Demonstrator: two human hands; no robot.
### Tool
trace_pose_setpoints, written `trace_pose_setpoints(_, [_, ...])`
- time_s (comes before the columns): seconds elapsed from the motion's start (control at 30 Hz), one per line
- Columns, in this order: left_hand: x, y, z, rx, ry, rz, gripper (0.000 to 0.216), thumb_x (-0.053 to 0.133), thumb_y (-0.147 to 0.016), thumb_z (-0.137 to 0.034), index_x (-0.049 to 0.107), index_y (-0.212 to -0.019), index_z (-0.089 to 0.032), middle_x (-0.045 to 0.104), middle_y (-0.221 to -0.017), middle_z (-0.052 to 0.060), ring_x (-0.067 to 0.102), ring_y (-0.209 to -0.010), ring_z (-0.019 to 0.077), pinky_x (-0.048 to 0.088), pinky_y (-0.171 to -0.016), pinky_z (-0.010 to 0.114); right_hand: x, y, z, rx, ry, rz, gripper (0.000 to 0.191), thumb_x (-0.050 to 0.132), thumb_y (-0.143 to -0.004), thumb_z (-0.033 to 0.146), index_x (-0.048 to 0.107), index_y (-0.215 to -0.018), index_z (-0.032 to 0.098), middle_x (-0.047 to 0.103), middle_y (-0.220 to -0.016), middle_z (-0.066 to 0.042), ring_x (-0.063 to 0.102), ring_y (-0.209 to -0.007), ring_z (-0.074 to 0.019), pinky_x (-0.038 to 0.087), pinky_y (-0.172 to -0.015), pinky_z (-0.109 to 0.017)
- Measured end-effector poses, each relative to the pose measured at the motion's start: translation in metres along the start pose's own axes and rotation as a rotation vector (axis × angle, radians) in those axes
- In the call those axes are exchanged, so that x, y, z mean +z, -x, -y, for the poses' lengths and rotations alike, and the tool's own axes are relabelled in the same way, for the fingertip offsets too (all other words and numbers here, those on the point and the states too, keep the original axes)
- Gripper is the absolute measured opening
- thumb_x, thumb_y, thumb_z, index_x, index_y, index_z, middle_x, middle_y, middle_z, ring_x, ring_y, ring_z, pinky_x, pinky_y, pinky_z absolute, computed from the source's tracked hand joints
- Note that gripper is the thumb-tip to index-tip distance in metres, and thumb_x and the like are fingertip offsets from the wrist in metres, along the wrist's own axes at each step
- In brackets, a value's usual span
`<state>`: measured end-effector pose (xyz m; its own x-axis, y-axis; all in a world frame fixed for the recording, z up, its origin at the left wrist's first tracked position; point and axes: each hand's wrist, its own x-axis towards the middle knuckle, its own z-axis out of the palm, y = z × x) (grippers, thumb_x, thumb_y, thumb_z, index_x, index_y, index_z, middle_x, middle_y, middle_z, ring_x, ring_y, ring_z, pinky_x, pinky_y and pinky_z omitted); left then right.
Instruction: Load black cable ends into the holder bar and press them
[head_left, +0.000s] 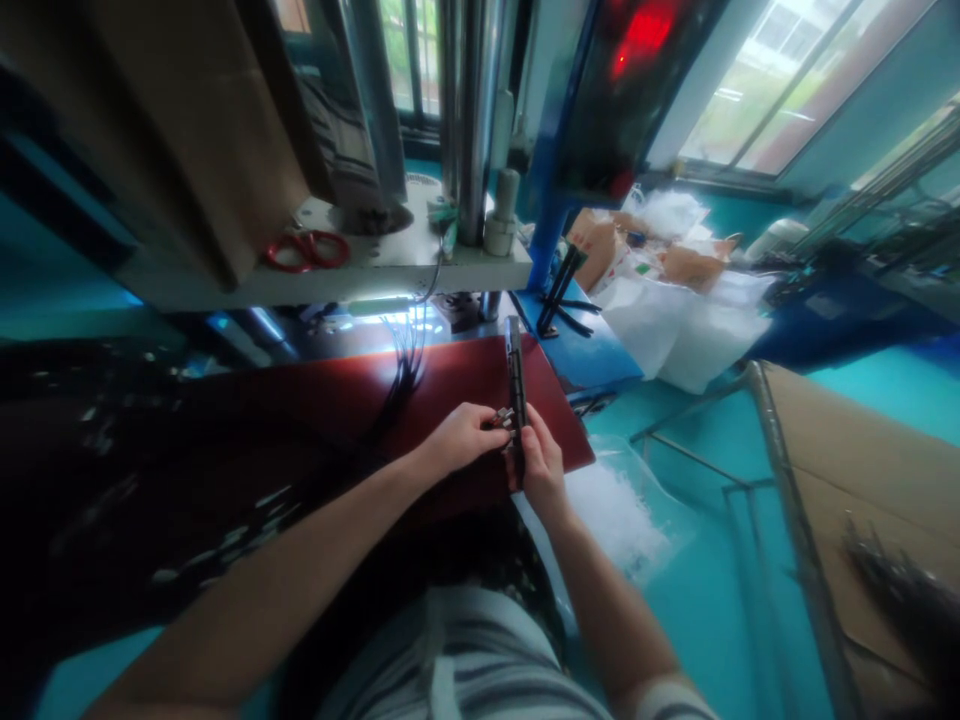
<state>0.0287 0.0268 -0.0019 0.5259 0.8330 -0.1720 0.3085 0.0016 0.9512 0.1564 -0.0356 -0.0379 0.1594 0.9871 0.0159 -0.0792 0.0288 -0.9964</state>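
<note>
In my right hand [541,462] is a long, narrow dark bar [515,375] with notches along its side, held nearly upright over the red work surface [465,375]. My left hand [471,438] pinches small metal pieces [504,418], perhaps connectors, against the bar's left side. Their exact kind is too small to make out. A bunch of thin black cables [405,375] lies on the red surface to the left of my hands.
A press with steel columns [465,120] stands ahead, red-handled scissors [307,250] on its plate. Right of it are a blue side table [592,340] with black tools [559,290] and white bags [652,320]. A cardboard-topped stand [862,430] is at the right.
</note>
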Motion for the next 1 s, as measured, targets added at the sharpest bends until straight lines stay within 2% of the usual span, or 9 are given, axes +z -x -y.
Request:
trace_pose_setpoints(0.13, [0.0, 0.003, 0.003, 0.045, 0.04, -0.029, 0.019, 0.056, -0.069, -0.029, 0.057, -0.062, -0.012, 0.057, -0.059, -0.001, 0.049, -0.056, 0.0104, 0.036, -0.054, 0.021, 0.0, -0.001, 0.001, -0.017, 0.08, 0.061, 0.057, 0.04, -0.089, 0.047, 0.035, -0.138, 0.018, 0.044, -0.046, 0.008, 0.037, -0.032, -0.0063, 0.031, -0.029, -0.016])
trace_pose_setpoints(0.23, [-0.004, 0.004, -0.001, 0.062, 0.093, -0.001, 0.021, 0.058, -0.07, -0.031, 0.056, -0.063, -0.012, 0.054, -0.056, -0.001, 0.047, -0.053, 0.0087, 0.035, -0.052, 0.02, 0.0, -0.001, 0.001, -0.005, 0.056, 0.051, 0.057, 0.041, -0.088, 0.047, 0.037, -0.137, 0.019, 0.045, -0.047, 0.008, 0.038, -0.032, -0.006, 0.032, -0.029, -0.016])
trace_pose_setpoints(0.3, [-0.009, 0.004, -0.005, 0.048, 0.15, 0.015, 0.022, 0.058, -0.071, -0.034, 0.055, -0.066, -0.012, 0.051, -0.054, -0.003, 0.042, -0.047, 0.0066, 0.032, -0.047, 0.019, -0.001, 0.0, 0.001, 0.03, 0.009, 0.023, 0.057, 0.043, -0.087, 0.048, 0.039, -0.136, 0.018, 0.047, -0.048, 0.007, 0.038, -0.032, -0.0062, 0.033, -0.029, -0.017])
trace_pose_setpoints(0.47, [-0.02, 0.001, -0.012, -0.051, 0.325, -0.066, 0.022, 0.057, -0.073, -0.034, 0.051, -0.082, -0.015, 0.043, -0.048, -0.008, 0.031, -0.035, 0.0042, 0.021, -0.037, 0.017, -0.002, 0.0, 0.002, 0.062, -0.068, -0.008, 0.058, 0.045, -0.085, 0.049, 0.04, -0.134, 0.018, 0.047, -0.046, 0.008, 0.036, -0.03, -0.0059, 0.031, -0.027, -0.016])
trace_pose_setpoints(0.53, [-0.019, 0.001, -0.011, -0.048, 0.316, -0.03, 0.022, 0.06, -0.07, -0.032, 0.054, -0.081, -0.014, 0.05, -0.052, -0.006, 0.04, -0.04, 0.0054, 0.03, -0.041, 0.018, -0.002, -0.001, 0.003, 0.059, -0.077, 0.007, 0.057, 0.046, -0.085, 0.049, 0.043, -0.132, 0.017, 0.047, -0.047, 0.008, 0.037, -0.03, -0.0059, 0.031, -0.027, -0.016])
trace_pose_setpoints(0.6, [-0.015, 0.0, -0.01, -0.031, 0.263, 0.0, 0.022, 0.063, -0.066, -0.03, 0.059, -0.077, -0.011, 0.059, -0.062, 0.0, 0.052, -0.054, 0.0092, 0.04, -0.053, 0.02, -0.002, -0.001, 0.005, 0.063, -0.073, 0.024, 0.058, 0.047, -0.083, 0.05, 0.044, -0.131, 0.016, 0.048, -0.047, 0.008, 0.037, -0.031, -0.0063, 0.032, -0.027, -0.017])
trace_pose_setpoints(0.67, [-0.012, -0.001, -0.009, -0.049, 0.238, 0.008, 0.025, 0.065, -0.062, -0.031, 0.063, -0.075, -0.01, 0.064, -0.07, 0.003, 0.057, -0.063, 0.0136, 0.044, -0.061, 0.024, -0.003, -0.002, 0.006, 0.073, -0.062, 0.037, 0.06, 0.047, -0.082, 0.051, 0.044, -0.131, 0.015, 0.048, -0.048, 0.007, 0.038, -0.031, -0.0069, 0.033, -0.027, -0.018])
trace_pose_setpoints(0.8, [-0.009, -0.003, -0.01, -0.105, 0.211, -0.021, 0.023, 0.062, -0.06, -0.03, 0.065, -0.072, -0.01, 0.064, -0.066, 0.003, 0.058, -0.061, 0.0153, 0.045, -0.061, 0.026, -0.003, -0.002, 0.008, 0.087, -0.064, 0.058, 0.06, 0.047, -0.083, 0.05, 0.043, -0.132, 0.016, 0.047, -0.048, 0.007, 0.038, -0.032, -0.0072, 0.032, -0.027, -0.018])
trace_pose_setpoints(1.0, [-0.006, -0.003, -0.008, -0.059, 0.16, -0.088, 0.021, 0.059, -0.061, -0.028, 0.065, -0.069, -0.01, 0.064, -0.064, 0.003, 0.058, -0.06, 0.0156, 0.044, -0.058, 0.025, -0.002, -0.001, 0.009, 0.091, -0.065, 0.062, 0.06, 0.046, -0.083, 0.05, 0.042, -0.131, 0.016, 0.047, -0.048, 0.008, 0.037, -0.03, -0.0065, 0.031, -0.027, -0.018])
